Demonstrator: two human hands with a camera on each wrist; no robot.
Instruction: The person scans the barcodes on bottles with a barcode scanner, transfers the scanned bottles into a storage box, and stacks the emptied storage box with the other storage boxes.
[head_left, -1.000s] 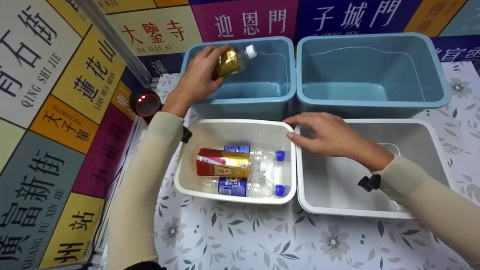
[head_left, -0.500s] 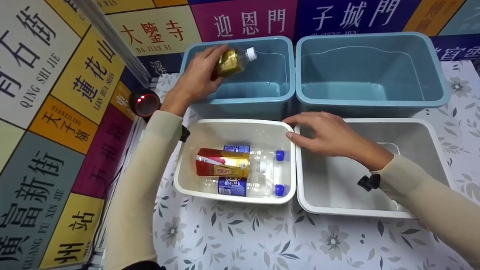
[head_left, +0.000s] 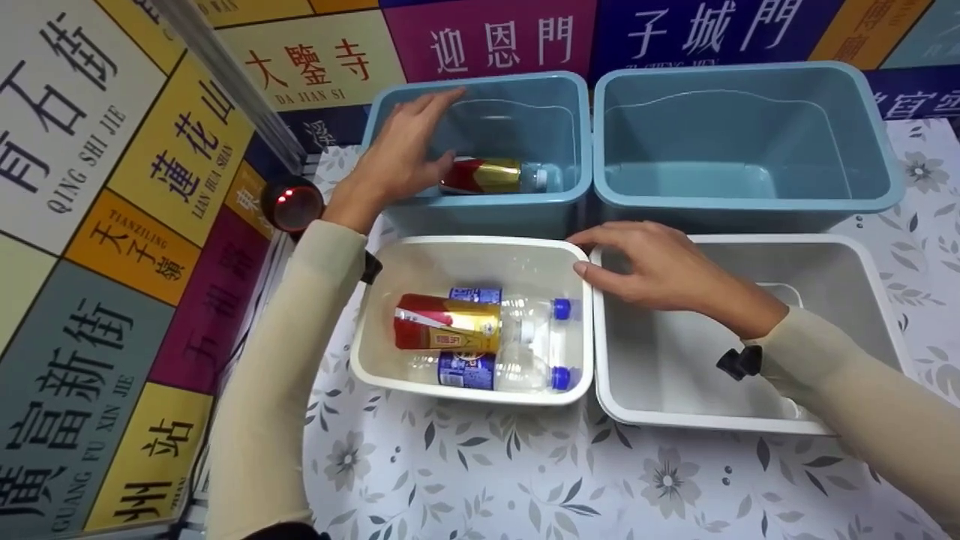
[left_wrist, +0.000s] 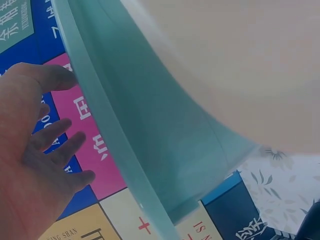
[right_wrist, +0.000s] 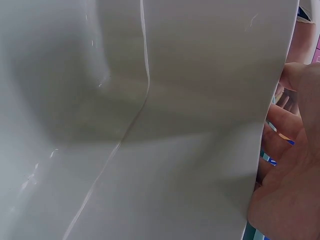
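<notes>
In the head view my left hand [head_left: 401, 150] hovers over the left part of the left blue bin [head_left: 502, 199], fingers spread and holding nothing. Below it a bottle with a red and gold label and white cap [head_left: 491, 176] lies on its side inside that bin. The left wrist view shows the same hand [left_wrist: 40, 140] with loose fingers beside the bin's rim. My right hand [head_left: 652, 270] rests its fingertips on the adjoining rims of the left white bin [head_left: 465, 251] and the right white bin [head_left: 750, 424], gripping nothing.
In the left white bin lie a red and gold labelled bottle [head_left: 450, 322] and two clear bottles with blue caps, one partly covered [head_left: 521, 367]. A right blue bin [head_left: 750, 204] stands behind. A dark round device with red lights [head_left: 292, 206] is at the left wall.
My left hand has let go of the bottle, which dropped from rim height into the left blue bin. The left fingers have spread; the right hand stays in place.
</notes>
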